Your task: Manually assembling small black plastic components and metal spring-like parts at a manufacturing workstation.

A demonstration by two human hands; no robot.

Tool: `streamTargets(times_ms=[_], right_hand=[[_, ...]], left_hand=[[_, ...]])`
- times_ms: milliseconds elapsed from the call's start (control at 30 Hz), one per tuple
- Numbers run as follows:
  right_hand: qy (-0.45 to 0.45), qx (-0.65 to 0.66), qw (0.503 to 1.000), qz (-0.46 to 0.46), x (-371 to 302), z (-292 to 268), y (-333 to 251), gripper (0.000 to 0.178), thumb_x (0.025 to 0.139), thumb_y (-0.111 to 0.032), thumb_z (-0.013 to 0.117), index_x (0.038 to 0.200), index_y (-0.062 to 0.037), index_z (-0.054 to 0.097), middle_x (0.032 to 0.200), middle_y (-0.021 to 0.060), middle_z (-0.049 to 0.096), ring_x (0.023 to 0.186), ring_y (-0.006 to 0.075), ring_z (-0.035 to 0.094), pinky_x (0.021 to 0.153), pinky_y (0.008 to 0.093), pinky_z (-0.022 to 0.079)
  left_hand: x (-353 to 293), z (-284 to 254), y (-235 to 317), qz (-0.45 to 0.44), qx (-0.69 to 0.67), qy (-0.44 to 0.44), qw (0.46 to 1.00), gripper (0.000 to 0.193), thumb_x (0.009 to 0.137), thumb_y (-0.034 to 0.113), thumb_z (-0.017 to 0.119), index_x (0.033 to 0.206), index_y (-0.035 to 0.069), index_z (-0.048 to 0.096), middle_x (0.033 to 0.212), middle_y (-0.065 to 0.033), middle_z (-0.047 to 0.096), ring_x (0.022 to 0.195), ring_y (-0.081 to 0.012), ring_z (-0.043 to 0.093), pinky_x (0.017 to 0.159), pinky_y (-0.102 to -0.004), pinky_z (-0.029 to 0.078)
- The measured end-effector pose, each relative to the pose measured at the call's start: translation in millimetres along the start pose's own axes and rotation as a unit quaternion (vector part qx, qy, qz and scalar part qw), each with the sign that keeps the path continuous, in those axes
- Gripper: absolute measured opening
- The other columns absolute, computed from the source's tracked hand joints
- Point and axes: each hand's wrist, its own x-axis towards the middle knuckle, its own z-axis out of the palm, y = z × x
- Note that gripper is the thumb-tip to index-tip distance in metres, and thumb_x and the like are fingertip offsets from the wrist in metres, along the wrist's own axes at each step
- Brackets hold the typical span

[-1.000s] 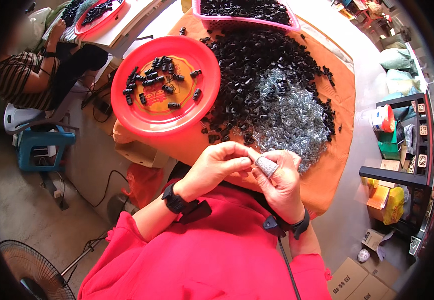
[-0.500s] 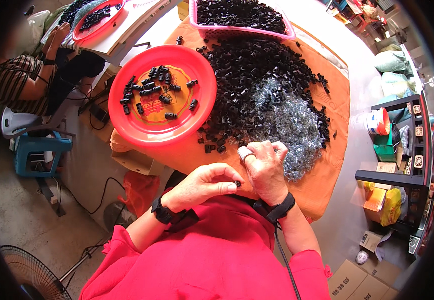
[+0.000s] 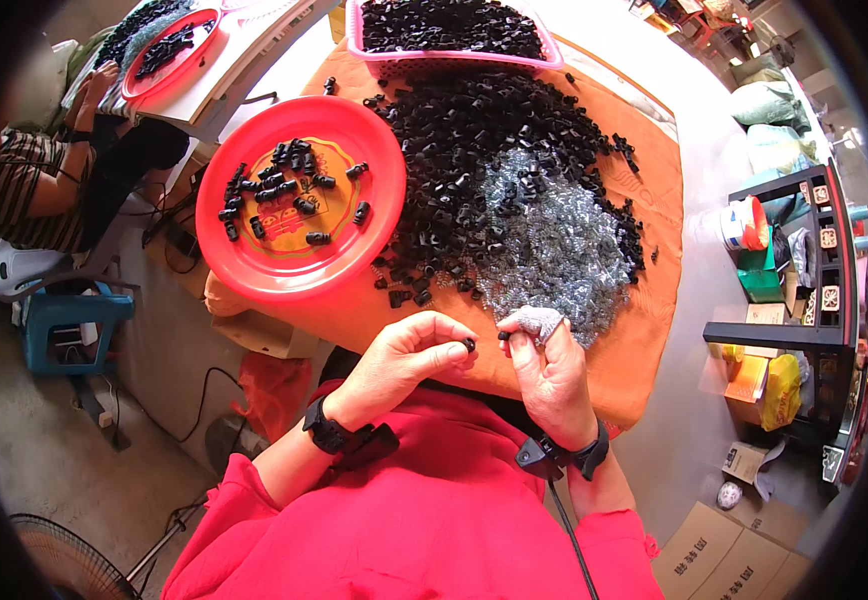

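Close in front of my red top, my left hand (image 3: 422, 348) pinches a small black plastic piece (image 3: 469, 344) between thumb and fingertips. Just across from it, my right hand (image 3: 554, 378) is closed on another small black piece (image 3: 504, 337); a pale wrap covers one of its fingers. The two pieces are apart. Beyond the hands lies a heap of small silvery springs (image 3: 554, 250), bordered by a large pile of black plastic pieces (image 3: 494, 110). To the left, a round red tray (image 3: 244, 275) carries several black barrel-shaped pieces (image 3: 318, 238).
An orange cloth (image 3: 644, 330) covers the table. At its far end stands a pink basket (image 3: 454, 64) full of black pieces. Another person (image 3: 44, 190) sits at a table on the left, near a blue stool (image 3: 74, 310). A dark shelf rack (image 3: 784, 335) stands right; a fan (image 3: 74, 560) is lower left.
My right hand has drawn back from the edge of the spring heap and turned, now showing a black piece at its fingertips. My left hand keeps its pinch. The whole view has shifted slightly.
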Motion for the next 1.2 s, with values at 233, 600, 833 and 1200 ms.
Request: streamTargets(times_ms=[233, 600, 833, 1200], right_hand=[[0.029, -0.210, 0.969, -0.122, -3, -2, 9, 0.020, 0.091, -0.001, 0.063, 0.110, -0.0054, 0.062, 0.100, 0.0091, 0.065, 0.093, 0.0309, 0.061, 0.092, 0.0431, 0.041], [0.030, -0.247, 0.955, -0.160, -11, -3, 2, 0.028, 0.084, -0.002, 0.075, 0.111, -0.0035, 0.067, 0.104, 0.0095, 0.065, 0.093, 0.0287, 0.063, 0.089, 0.0441, 0.041], [0.057, -0.062, 0.996, -0.001, -21, 2, 1, 0.025, 0.088, 0.001, 0.073, 0.111, -0.0034, 0.067, 0.105, 0.0095, 0.066, 0.090, 0.0250, 0.065, 0.089, 0.0363, 0.047], [0.063, -0.035, 0.997, -0.033, -18, -13, 2, 0.022, 0.092, -0.001, 0.072, 0.113, -0.0049, 0.073, 0.101, 0.0070, 0.065, 0.094, 0.0236, 0.062, 0.088, 0.0340, 0.045]], left_hand=[[16, 23, -7, -0.007, -0.007, 0.009, 1.000, 0.022, 0.104, 0.011, 0.063, 0.124, 0.000, 0.064, 0.113, -0.0053, 0.070, 0.103, -0.0117, 0.068, 0.093, -0.0287, 0.057], [16, 23, -9, -0.028, -0.029, 0.008, 0.999, 0.024, 0.103, 0.013, 0.064, 0.124, 0.000, 0.064, 0.114, -0.0060, 0.071, 0.103, -0.0141, 0.069, 0.094, -0.0322, 0.058], [13, 30, -12, -0.007, -0.062, 0.001, 0.998, 0.022, 0.104, 0.009, 0.062, 0.124, 0.000, 0.062, 0.118, -0.0095, 0.070, 0.107, -0.0180, 0.070, 0.098, -0.0359, 0.059], [10, 31, -10, -0.022, -0.008, 0.003, 1.000, 0.023, 0.102, 0.007, 0.065, 0.124, -0.002, 0.064, 0.117, -0.0084, 0.070, 0.104, -0.0157, 0.069, 0.097, -0.0332, 0.059]])
